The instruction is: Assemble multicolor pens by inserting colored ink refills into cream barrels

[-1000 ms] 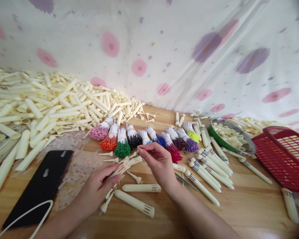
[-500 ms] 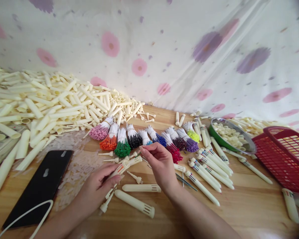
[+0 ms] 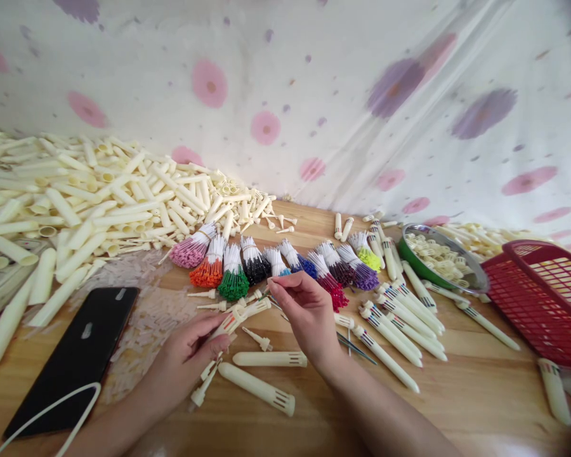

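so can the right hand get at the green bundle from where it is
Probably yes: the right hand is close to the green bundle, and no other bundle lies over it. It seems to pinch something thin, though, and may need to release that first.

Our left hand (image 3: pixel 193 352) and right hand (image 3: pixel 304 311) sit near each other over the table (image 3: pixel 330 412), just before a row of refill bundles (image 3: pixel 234 279). To our left, a phone (image 3: pixel 76 355) lies beside scattered short tubes (image 3: pixel 140 343), with a heap of barrels (image 3: pixel 99 190) behind. Two loose barrels (image 3: pixel 257 388) lie between our forearms. To our right — pens (image 3: pixel 394 333) side by side, a bowl (image 3: pixel 415 270) of small parts (image 3: pixel 433 257) behind, a basket (image 3: pixel 528 304) farther right. A sheet (image 3: pixel 333 114) hangs behind everything.
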`<state>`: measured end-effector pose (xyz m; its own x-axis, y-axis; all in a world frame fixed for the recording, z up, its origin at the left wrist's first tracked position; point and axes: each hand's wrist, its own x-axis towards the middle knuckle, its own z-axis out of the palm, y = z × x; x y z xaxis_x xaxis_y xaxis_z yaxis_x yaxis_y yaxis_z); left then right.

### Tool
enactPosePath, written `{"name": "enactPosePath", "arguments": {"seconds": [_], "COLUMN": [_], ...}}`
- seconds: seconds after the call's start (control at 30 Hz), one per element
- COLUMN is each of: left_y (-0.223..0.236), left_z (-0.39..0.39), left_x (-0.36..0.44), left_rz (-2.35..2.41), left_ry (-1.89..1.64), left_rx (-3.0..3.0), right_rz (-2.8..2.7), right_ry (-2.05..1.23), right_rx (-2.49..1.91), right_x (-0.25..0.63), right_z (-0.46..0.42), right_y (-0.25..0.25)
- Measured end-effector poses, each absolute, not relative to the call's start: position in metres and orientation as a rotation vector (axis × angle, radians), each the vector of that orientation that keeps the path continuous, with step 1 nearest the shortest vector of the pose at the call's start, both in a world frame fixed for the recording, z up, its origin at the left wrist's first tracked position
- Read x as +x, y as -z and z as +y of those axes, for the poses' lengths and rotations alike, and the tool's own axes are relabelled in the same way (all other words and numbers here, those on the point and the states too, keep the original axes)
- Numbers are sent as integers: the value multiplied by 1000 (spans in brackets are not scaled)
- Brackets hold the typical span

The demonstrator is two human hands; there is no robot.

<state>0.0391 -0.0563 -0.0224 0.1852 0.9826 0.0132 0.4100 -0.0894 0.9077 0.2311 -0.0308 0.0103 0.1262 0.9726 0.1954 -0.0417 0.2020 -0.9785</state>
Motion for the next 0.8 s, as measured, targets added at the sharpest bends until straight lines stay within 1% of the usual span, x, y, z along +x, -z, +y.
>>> {"name": "enactPosePath", "arguments": {"seconds": [0.27, 0.47, 0.63, 0.8], "left_y": [22, 21, 21, 23], "left_z": [-57, -55, -56, -58], "left_x": [40, 40, 39, 37], "left_rz": [1270, 1261, 1254, 1247], "left_ry": [-878, -868, -857, -848], "left_rx": [1653, 1690, 1687, 1681], "right_rz": [-1323, -1479, -1467, -1608], "right_ry": [-1000, -1191, -1498, -1546], "right_rx": [-1150, -1182, -1161, -1143], "right_x": [222, 225, 235, 242], "right_z": [-38, -34, -26, -22], "right_y": [-6, -6, -11, -16]}}
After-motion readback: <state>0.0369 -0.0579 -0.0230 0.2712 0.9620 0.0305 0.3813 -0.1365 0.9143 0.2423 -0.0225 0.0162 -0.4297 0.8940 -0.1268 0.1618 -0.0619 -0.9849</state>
